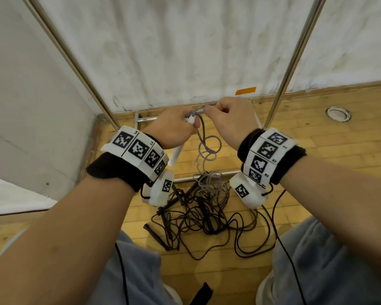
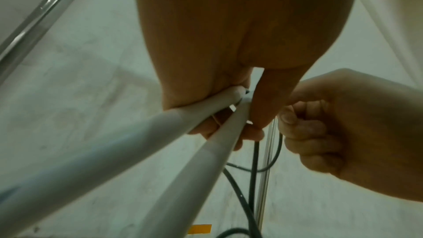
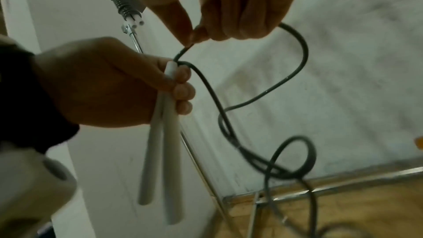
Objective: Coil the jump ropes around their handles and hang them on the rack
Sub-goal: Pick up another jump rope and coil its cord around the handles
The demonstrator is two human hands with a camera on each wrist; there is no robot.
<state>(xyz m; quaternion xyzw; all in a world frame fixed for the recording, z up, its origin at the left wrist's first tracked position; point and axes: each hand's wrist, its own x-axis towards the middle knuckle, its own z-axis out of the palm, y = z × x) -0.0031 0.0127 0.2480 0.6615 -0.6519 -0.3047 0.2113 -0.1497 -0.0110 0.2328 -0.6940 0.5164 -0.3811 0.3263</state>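
Observation:
My left hand [image 1: 176, 126] grips two white jump rope handles [image 3: 164, 142] side by side near their top ends, and they hang down from the fist. In the left wrist view the same handles [image 2: 137, 151] run toward the camera. Their grey cord [image 1: 205, 148] leaves the handle tops and drops in loose loops to the floor. My right hand [image 1: 227, 115] pinches that cord [image 3: 295, 46] between thumb and forefinger just above the handle tops. The rack's two slanted metal poles [image 1: 295, 62] rise in front of me.
A tangle of dark jump ropes with black handles [image 1: 198, 214] lies on the wooden floor between my knees. The rack's base bars [image 1: 145, 119] sit by a white wall. A round metal floor fitting [image 1: 338, 114] is at the right. An orange tape strip [image 1: 245, 90] marks the wall.

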